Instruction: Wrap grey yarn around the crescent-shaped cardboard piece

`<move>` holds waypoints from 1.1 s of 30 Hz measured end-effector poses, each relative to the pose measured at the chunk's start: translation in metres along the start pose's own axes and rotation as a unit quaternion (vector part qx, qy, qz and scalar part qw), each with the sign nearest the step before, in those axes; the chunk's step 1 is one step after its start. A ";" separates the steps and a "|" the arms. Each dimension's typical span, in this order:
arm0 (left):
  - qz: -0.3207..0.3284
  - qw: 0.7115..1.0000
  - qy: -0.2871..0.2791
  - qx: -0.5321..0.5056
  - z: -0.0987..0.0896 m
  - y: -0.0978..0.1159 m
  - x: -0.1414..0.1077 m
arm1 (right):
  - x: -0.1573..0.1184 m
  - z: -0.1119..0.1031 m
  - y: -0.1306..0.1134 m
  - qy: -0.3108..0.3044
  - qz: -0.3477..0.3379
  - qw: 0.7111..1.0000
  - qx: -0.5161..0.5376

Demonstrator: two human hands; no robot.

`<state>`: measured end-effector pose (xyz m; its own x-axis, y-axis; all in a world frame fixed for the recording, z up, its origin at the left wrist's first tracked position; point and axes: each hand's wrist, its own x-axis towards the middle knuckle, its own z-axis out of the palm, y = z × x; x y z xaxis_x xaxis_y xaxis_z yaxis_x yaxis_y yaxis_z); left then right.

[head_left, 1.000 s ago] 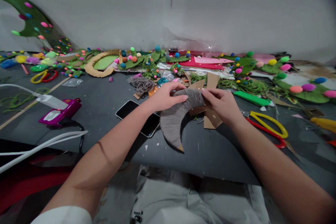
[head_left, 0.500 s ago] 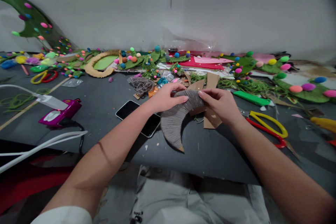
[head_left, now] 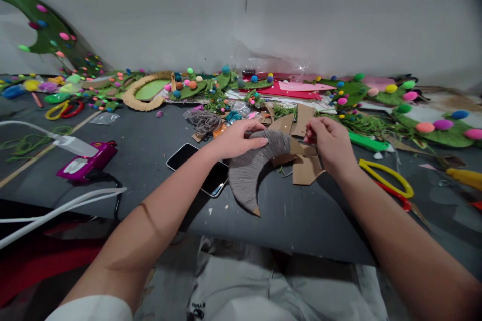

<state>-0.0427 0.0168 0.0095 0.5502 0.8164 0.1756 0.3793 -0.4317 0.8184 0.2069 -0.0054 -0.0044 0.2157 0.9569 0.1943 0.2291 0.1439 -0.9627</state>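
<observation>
A cardboard crescent (head_left: 244,175), wound with grey yarn over most of its length, is held above the dark table. My left hand (head_left: 243,138) grips its upper left part, thumb on the front face and fingers behind. Bare brown cardboard shows at its lower tip and past the wrapped part on the right. To the right of the crescent, apart from it, my right hand (head_left: 329,143) is closed in a pinch. Whatever those fingers hold is too thin or hidden to make out. Cut cardboard pieces (head_left: 305,170) lie beneath, between my hands.
A phone (head_left: 184,155) lies under my left forearm. Yellow and red scissors (head_left: 387,178) and a green cutter (head_left: 369,142) are at the right. A purple device (head_left: 88,160) with white cables sits left. Tangled grey yarn (head_left: 203,123) and pompom-covered green leaves (head_left: 192,88) line the back.
My right hand has let go of the crescent's upper right part and moved right, fingers pinched. The crescent has shifted slightly left, still in my left hand.
</observation>
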 end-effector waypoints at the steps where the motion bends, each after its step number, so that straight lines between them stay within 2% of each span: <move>1: -0.007 1.000 -0.011 0.008 0.000 -0.001 0.000 | 0.001 -0.002 0.000 0.004 -0.006 1.000 -0.004; 3: -0.013 0.999 -0.030 0.043 -0.004 -0.003 0.000 | 0.003 -0.006 0.000 0.003 -0.017 1.000 -0.019; 5: -0.009 0.995 -0.021 0.094 -0.018 -0.007 -0.001 | 0.001 -0.009 -0.001 -0.010 -0.025 0.999 -0.038; 7: -0.022 0.989 0.058 0.133 -0.044 -0.014 -0.006 | -0.002 -0.010 -0.004 -0.032 -0.034 0.997 -0.058; 8: -0.049 0.981 0.115 0.151 -0.060 -0.019 -0.010 | -0.004 -0.009 -0.005 -0.039 -0.040 0.996 -0.065; 10: -0.129 0.952 0.176 0.215 -0.093 -0.033 -0.020 | -0.007 -0.008 -0.007 -0.043 -0.051 0.995 -0.077; 12: -0.184 0.936 0.183 0.237 -0.117 -0.048 -0.029 | -0.008 -0.008 -0.008 -0.034 -0.054 0.994 -0.093; 14: -0.213 0.929 0.172 0.248 -0.127 -0.060 -0.034 | -0.006 -0.009 -0.006 -0.021 -0.051 0.992 -0.116; 18: -0.194 0.939 0.127 0.253 -0.119 -0.066 -0.031 | 0.001 -0.011 0.002 0.004 -0.088 0.984 -0.152; 20: -0.175 0.941 0.127 0.259 -0.111 -0.059 -0.026 | 0.002 -0.010 0.005 -0.004 -0.118 0.980 -0.159; 23: -0.122 0.947 0.141 0.262 -0.096 -0.039 -0.018 | -0.006 -0.003 0.001 -0.049 -0.145 0.974 -0.168; 25: -0.076 0.956 0.141 0.245 -0.082 -0.023 -0.014 | -0.015 0.005 -0.006 -0.092 -0.134 0.975 -0.152; 26: -0.026 0.966 0.140 0.216 -0.074 -0.014 -0.013 | -0.020 0.010 -0.010 -0.115 -0.119 0.977 -0.132; 28: 0.041 0.981 0.102 0.159 -0.055 0.001 -0.011 | -0.029 0.020 -0.017 -0.162 -0.087 0.979 -0.087; 30: 0.049 0.990 0.085 0.099 -0.037 0.012 -0.010 | -0.035 0.029 -0.021 -0.190 -0.063 0.978 -0.063; 33: 0.041 0.995 0.064 0.071 -0.019 0.017 -0.010 | -0.038 0.038 -0.022 -0.192 -0.052 0.979 -0.042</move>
<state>-0.0553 0.0086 0.0322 0.4887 0.8139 0.3142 0.4433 -0.5419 0.7140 0.1577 -0.0353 0.0020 -0.1818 0.9649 0.1896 0.3114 0.2394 -0.9196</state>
